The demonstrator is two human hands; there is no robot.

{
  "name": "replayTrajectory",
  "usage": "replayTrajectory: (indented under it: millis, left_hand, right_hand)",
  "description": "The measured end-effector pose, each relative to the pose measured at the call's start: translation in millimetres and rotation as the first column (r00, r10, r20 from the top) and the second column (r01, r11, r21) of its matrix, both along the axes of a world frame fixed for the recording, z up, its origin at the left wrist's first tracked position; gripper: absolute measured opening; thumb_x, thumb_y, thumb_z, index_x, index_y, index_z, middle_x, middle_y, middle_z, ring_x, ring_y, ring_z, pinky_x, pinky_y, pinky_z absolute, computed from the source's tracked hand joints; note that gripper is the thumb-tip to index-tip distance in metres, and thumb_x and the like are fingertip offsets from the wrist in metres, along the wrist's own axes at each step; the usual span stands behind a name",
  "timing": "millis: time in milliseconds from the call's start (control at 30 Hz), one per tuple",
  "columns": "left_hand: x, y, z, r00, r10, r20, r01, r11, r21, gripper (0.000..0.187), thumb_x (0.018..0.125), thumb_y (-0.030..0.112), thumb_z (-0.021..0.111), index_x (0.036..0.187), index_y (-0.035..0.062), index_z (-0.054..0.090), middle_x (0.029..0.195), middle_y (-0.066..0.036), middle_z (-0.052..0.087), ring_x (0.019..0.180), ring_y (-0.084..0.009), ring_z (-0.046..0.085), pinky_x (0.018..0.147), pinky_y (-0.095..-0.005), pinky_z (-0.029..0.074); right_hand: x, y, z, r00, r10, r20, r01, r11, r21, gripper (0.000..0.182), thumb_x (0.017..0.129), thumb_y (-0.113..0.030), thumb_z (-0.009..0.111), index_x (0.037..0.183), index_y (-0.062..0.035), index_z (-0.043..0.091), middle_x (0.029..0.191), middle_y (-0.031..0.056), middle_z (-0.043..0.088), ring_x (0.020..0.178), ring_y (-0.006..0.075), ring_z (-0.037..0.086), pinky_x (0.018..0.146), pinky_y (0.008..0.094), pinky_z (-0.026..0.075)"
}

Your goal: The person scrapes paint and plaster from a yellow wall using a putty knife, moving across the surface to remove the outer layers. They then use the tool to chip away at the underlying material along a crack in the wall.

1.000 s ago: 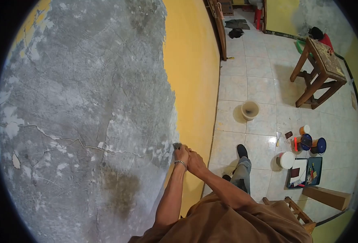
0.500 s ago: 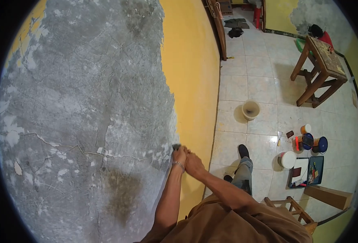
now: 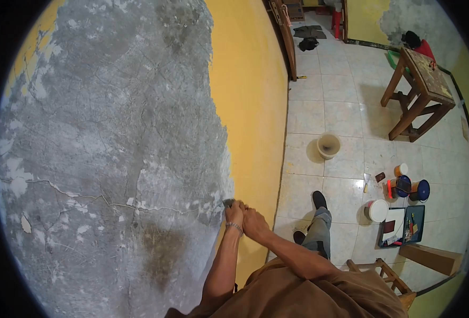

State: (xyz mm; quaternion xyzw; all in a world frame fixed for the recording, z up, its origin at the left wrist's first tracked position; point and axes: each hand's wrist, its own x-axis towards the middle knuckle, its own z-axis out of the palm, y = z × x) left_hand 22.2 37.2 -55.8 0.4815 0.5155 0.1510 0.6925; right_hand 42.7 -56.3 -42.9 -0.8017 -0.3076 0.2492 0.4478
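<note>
A scraper (image 3: 228, 203) with a dark flat blade rests against the wall, where bare grey plaster (image 3: 181, 153) meets yellow paint (image 3: 250, 132). My left hand (image 3: 235, 213), with a bracelet at its wrist, is closed near the blade. Right beside it, my right hand (image 3: 255, 223) is closed too, apparently around the handle end; both hands' fingers cover most of the grip. To the left of the blade, a long crack (image 3: 107, 203) runs across the plaster.
A pale bucket (image 3: 329, 147) stands on the tiled floor. Further right are a white-lidded tub (image 3: 376, 210), blue-lidded tubs (image 3: 419, 190) and a tool case (image 3: 413, 225). A wooden stool (image 3: 425, 79) stands behind them. Near my right side is another wooden frame (image 3: 385, 270).
Both hands and the scraper have shifted slightly down the view, toward my body, along the paint edge. My grip looks the same.
</note>
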Motion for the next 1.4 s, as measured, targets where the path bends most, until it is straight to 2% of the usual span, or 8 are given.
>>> replayTrajectory:
  millis: [233, 700, 833, 967, 1033, 1200, 1267, 1400]
  left_hand:
    - [34.4, -2.7, -1.2, 0.972, -0.113, -0.207, 0.153, 0.970, 0.187, 0.019, 0.084, 0.017, 0.052, 0.070, 0.0048, 0.052, 0.064, -0.005, 0.053, 0.060, -0.0174, 0.055, 0.056, -0.0310, 0.046]
    - [34.2, 13.2, -1.0, 0.998, -0.034, -0.053, 0.036, 0.998, 0.041, 0.020, 0.083, 0.012, 0.052, 0.066, 0.0028, 0.049, 0.058, -0.004, 0.049, 0.059, -0.0179, 0.056, 0.057, -0.0304, 0.046]
    - [42.6, 13.2, -9.7, 0.978, -0.171, -0.116, 0.185, 0.974, 0.128, 0.016, 0.083, 0.012, 0.053, 0.074, -0.0001, 0.053, 0.067, -0.008, 0.054, 0.061, -0.0188, 0.057, 0.059, -0.0305, 0.048]
    - [37.8, 14.9, -3.9, 0.998, -0.062, -0.020, 0.064, 0.990, 0.129, 0.021, 0.085, 0.017, 0.054, 0.077, -0.0021, 0.055, 0.069, -0.008, 0.056, 0.061, -0.0189, 0.058, 0.059, -0.0307, 0.048]
    - [55.4, 7.5, 20.0, 0.980, -0.122, -0.154, 0.142, 0.981, 0.129, 0.022, 0.086, 0.019, 0.054, 0.078, -0.0005, 0.055, 0.068, -0.007, 0.056, 0.060, -0.0188, 0.057, 0.059, -0.0300, 0.048]
    - [49.4, -10.3, 31.8, 0.951, -0.205, -0.233, 0.241, 0.961, 0.139, 0.040, 0.089, 0.042, 0.049, 0.088, 0.0026, 0.056, 0.088, -0.009, 0.058, 0.085, -0.0171, 0.056, 0.075, -0.0311, 0.046]
    - [6.0, -6.3, -7.0, 0.958, -0.115, 0.261, 0.141, 0.986, -0.084, 0.054, 0.090, 0.054, 0.042, 0.101, 0.0029, 0.057, 0.104, -0.008, 0.057, 0.095, -0.0188, 0.054, 0.084, -0.0330, 0.044]
    - [-41.1, -47.2, 8.7, 0.928, 0.049, 0.368, -0.021, 0.997, -0.079, 0.056, 0.091, 0.056, 0.038, 0.110, 0.0060, 0.054, 0.106, -0.006, 0.058, 0.094, -0.0204, 0.056, 0.086, -0.0335, 0.044]
  right_hand:
    - [25.0, -0.7, -16.7, 0.993, 0.032, -0.112, -0.025, 0.998, 0.061, 0.039, 0.087, -0.015, 0.044, 0.121, 0.0037, 0.039, 0.090, 0.0306, 0.059, 0.083, 0.0442, 0.060, 0.069, 0.0500, 0.051]
    - [31.5, 10.0, -5.7, 0.998, 0.018, -0.062, -0.017, 1.000, 0.017, 0.032, 0.087, -0.014, 0.043, 0.113, 0.0054, 0.040, 0.089, 0.0285, 0.060, 0.082, 0.0443, 0.061, 0.069, 0.0491, 0.051]
    - [45.1, 8.0, -3.1, 0.994, 0.004, -0.106, -0.006, 1.000, -0.015, 0.028, 0.086, -0.012, 0.042, 0.109, 0.0048, 0.042, 0.096, 0.0305, 0.058, 0.087, 0.0436, 0.060, 0.073, 0.0498, 0.050]
    - [38.7, 13.9, 1.3, 0.998, 0.004, -0.055, -0.001, 0.999, 0.053, 0.026, 0.086, -0.011, 0.043, 0.107, 0.0051, 0.043, 0.094, 0.0297, 0.058, 0.084, 0.0427, 0.060, 0.072, 0.0487, 0.050]
    - [48.4, 24.5, -14.9, 0.998, -0.039, -0.041, 0.040, 0.998, 0.039, 0.027, 0.086, -0.013, 0.044, 0.107, 0.0043, 0.043, 0.094, 0.0289, 0.058, 0.084, 0.0423, 0.060, 0.072, 0.0481, 0.051]
    - [52.9, 15.4, -18.4, 0.999, -0.007, 0.049, 0.005, 0.999, 0.034, 0.033, 0.084, -0.016, 0.051, 0.109, 0.0039, 0.043, 0.092, 0.0280, 0.059, 0.082, 0.0430, 0.060, 0.070, 0.0495, 0.050]
    - [24.4, 12.3, -22.8, 0.995, -0.095, 0.018, 0.090, 0.978, 0.189, 0.032, 0.083, -0.017, 0.053, 0.107, 0.0045, 0.046, 0.084, 0.0275, 0.059, 0.078, 0.0436, 0.060, 0.067, 0.0499, 0.049]
    - [-9.0, 14.2, -26.4, 0.974, -0.225, 0.024, 0.215, 0.952, 0.216, 0.029, 0.081, -0.017, 0.055, 0.100, 0.0051, 0.053, 0.080, 0.0296, 0.057, 0.073, 0.0446, 0.058, 0.067, 0.0504, 0.048]
